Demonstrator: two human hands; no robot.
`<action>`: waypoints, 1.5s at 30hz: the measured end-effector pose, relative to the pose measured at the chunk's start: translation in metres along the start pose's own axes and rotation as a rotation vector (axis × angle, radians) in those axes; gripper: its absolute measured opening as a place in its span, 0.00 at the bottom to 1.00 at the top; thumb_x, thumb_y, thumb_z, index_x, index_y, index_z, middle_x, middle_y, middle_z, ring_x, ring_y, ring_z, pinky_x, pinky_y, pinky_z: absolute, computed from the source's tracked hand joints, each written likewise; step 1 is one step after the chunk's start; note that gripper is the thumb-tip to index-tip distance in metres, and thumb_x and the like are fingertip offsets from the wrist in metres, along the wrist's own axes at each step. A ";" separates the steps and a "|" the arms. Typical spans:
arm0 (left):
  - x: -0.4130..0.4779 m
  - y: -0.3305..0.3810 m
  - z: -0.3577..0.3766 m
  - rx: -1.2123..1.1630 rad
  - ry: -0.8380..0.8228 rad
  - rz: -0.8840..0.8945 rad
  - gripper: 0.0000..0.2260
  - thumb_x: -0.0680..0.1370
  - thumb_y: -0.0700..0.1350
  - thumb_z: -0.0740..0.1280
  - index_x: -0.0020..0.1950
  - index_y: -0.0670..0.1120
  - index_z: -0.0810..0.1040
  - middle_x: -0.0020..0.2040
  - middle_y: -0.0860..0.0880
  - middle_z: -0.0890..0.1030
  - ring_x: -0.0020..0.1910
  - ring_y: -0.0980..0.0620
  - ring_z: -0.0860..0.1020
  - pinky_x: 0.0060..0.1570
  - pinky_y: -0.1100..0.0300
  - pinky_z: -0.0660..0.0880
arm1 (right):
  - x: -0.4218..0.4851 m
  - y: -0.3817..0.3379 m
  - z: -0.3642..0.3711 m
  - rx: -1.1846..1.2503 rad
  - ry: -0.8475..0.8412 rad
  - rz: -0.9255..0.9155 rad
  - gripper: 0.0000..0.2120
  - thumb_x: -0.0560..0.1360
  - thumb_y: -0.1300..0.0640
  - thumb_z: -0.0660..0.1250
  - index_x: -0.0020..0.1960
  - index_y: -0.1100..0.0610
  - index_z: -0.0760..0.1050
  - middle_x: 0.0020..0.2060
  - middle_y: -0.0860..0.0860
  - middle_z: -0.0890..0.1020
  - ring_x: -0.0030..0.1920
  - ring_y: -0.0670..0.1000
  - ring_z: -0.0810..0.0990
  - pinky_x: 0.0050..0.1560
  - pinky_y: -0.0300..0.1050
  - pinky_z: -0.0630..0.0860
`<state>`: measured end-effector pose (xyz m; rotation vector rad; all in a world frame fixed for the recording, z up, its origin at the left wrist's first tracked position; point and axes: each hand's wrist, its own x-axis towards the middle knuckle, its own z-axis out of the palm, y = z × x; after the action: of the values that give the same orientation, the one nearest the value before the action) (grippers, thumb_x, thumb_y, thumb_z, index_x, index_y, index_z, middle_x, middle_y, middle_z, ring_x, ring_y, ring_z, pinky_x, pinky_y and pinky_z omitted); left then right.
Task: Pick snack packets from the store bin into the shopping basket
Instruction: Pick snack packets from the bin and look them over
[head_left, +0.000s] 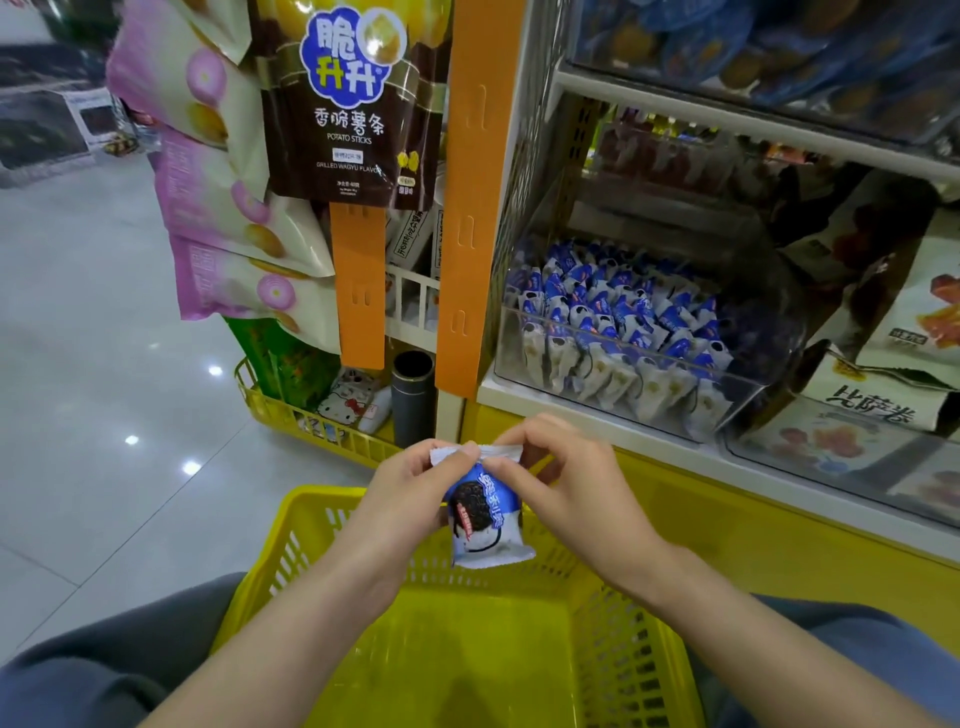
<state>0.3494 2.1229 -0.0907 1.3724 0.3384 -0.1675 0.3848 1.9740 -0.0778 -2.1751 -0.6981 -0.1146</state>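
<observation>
A blue and white snack packet (485, 519) with a dark cookie picture hangs upright over the far rim of the yellow shopping basket (311, 525). My left hand (410, 488) pinches its top seam from the left, and my right hand (561, 483) pinches the same seam from the right. The basket sits on my lap and its floor looks bare. On the shelf ahead, a clear store bin (737, 395) holds several matching blue and white packets (613, 322).
An orange hanging strip (462, 208) and a brown potato stick bag (353, 98) hang left of the bin. Pink snack bags (218, 208) hang further left above a yellow rack (291, 415). Other packaged snacks (883, 374) fill the bins to the right. Tiled floor (104, 364) lies left.
</observation>
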 end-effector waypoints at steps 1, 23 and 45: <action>0.000 -0.001 0.000 0.013 -0.027 -0.009 0.11 0.75 0.49 0.67 0.51 0.42 0.78 0.47 0.43 0.84 0.47 0.49 0.83 0.51 0.51 0.78 | 0.000 0.002 0.000 0.059 0.025 0.057 0.03 0.74 0.56 0.68 0.41 0.51 0.76 0.36 0.46 0.79 0.38 0.45 0.77 0.37 0.37 0.75; 0.009 0.000 -0.002 0.640 0.196 0.573 0.07 0.77 0.42 0.65 0.38 0.49 0.75 0.30 0.55 0.75 0.32 0.63 0.73 0.31 0.72 0.66 | 0.012 0.006 0.004 0.248 -0.063 0.212 0.04 0.74 0.56 0.66 0.44 0.47 0.75 0.40 0.48 0.82 0.43 0.46 0.80 0.48 0.48 0.77; 0.008 -0.014 0.010 0.545 0.008 0.464 0.14 0.74 0.46 0.69 0.58 0.54 0.70 0.55 0.57 0.76 0.52 0.60 0.76 0.52 0.63 0.74 | 0.018 0.007 -0.004 0.596 0.097 0.537 0.07 0.77 0.58 0.63 0.43 0.61 0.74 0.35 0.55 0.79 0.29 0.41 0.77 0.28 0.34 0.75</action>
<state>0.3539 2.1109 -0.1047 1.9519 -0.0357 0.1435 0.4043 1.9755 -0.0747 -1.6903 -0.0514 0.2399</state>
